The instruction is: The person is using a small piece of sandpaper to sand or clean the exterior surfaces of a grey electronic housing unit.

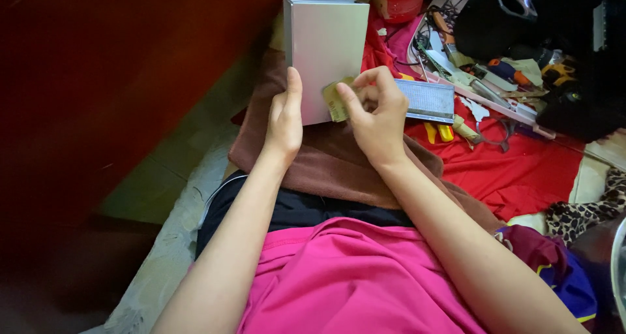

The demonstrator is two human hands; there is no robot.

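Seemingly, right hand (377, 115) fingers pinch a tan pad (335, 100) against the metal panel (328, 53) gripped by the left hand (284, 120).

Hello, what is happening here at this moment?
A person sits with a brown towel over the lap. The left hand steadies a flat silver metal box on it. The right hand presses a small tan piece, perhaps sandpaper, against the box. Tools lie on a red cloth nearby.
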